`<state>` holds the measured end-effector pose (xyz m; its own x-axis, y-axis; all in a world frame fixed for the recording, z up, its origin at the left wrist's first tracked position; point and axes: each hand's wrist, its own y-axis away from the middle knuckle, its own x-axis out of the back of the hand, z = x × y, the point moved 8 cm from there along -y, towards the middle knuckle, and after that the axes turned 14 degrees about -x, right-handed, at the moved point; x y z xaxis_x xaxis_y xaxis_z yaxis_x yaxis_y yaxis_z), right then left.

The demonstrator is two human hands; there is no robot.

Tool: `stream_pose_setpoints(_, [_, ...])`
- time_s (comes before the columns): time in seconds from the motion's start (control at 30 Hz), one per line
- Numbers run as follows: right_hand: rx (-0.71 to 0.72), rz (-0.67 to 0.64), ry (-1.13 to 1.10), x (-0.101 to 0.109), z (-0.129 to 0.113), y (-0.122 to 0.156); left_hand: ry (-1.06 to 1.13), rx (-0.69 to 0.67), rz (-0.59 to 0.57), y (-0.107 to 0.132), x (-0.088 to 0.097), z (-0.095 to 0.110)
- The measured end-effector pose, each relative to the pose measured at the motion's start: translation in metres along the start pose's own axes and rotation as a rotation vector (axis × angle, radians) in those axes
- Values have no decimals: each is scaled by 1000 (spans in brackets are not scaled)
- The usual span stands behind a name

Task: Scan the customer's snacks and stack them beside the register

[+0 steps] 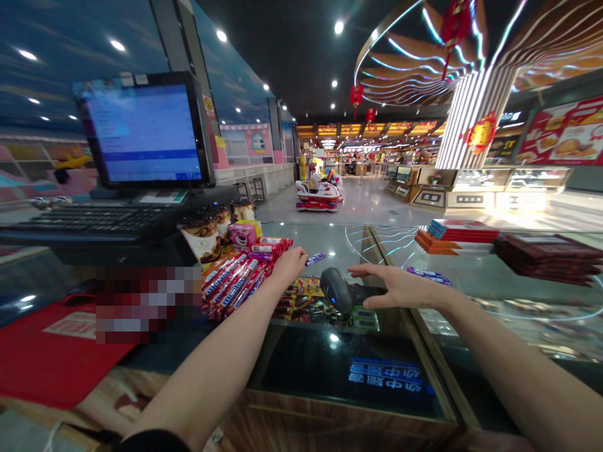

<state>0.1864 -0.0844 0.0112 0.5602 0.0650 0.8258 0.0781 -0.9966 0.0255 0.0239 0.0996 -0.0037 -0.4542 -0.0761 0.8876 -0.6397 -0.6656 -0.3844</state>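
My left hand point(288, 263) reaches across the glass counter point(339, 245), fingers closed on the end of a small purple candy stick point(315, 258). It sits just right of a row of red and blue candy rolls point(235, 285). My right hand point(398, 287) lies over the handle of a grey barcode scanner point(336, 290), fingers stretched out along it. The scanner's head faces me, with a blue light showing.
A till screen point(146, 132) and black keyboard point(94, 220) stand at the left, with cups and a pink box point(242, 235) beside them. A red bag point(51, 351) lies at the near left. Flat red and brown boxes point(541, 251) are stacked at the right.
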Motion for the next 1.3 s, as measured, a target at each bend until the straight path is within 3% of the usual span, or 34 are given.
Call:
stream_pose_setpoints(0.1, [35,54,47,-4,-3,-1,4,-76,16,0,6,5])
stream_pose_setpoints(0.2, [68,80,87,-10,-5,-3,-2,-122,-56,4,3,8])
stream_pose_setpoints(0.5, [73,123,202,-16,-7,-5,139,-149,-39,1,-10,0])
stream_pose_setpoints(0.8, [43,147,176,-15,-2,-9,254,-173,-81,7,-6,7])
stream_pose_setpoints(1.17, [40,157,170,-13,-1,-10,129,-217,77,5,9,20])
stream_pose_setpoints(1.3, [37,160,170,-12,0,-10,196,-153,112,4,8,16])
